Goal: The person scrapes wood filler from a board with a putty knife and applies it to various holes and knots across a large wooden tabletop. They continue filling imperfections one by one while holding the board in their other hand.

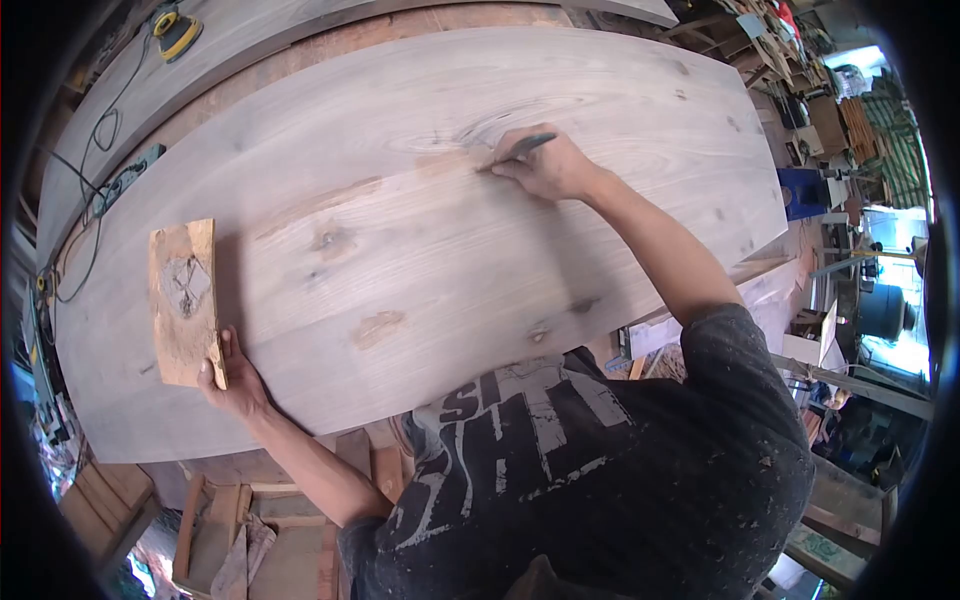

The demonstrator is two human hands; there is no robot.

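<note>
My left hand point(238, 385) grips the lower right edge of a thin wooden board point(178, 345), holding it up over the left part of a large pale wood slab. A grey-brown smear of paste point(187, 285) lies on the board's face. My right hand point(548, 170) is closed around a slim dark-handled tool point(532, 146), its tip near the slab point(440, 240) beside a tan patch. I cannot make out the exact kind of tool. Further tan streaks point(325, 205) and a brown knot point(330, 240) mark the slab's surface.
A second slab point(260, 45) lies beyond, with a yellow and black sander point(177, 35) on it. Its cable point(100, 135) runs down the left side. Another power tool point(135, 175) sits between the slabs. Wooden frames point(215, 530) stand at lower left, and stacked offcuts point(765, 55) at upper right.
</note>
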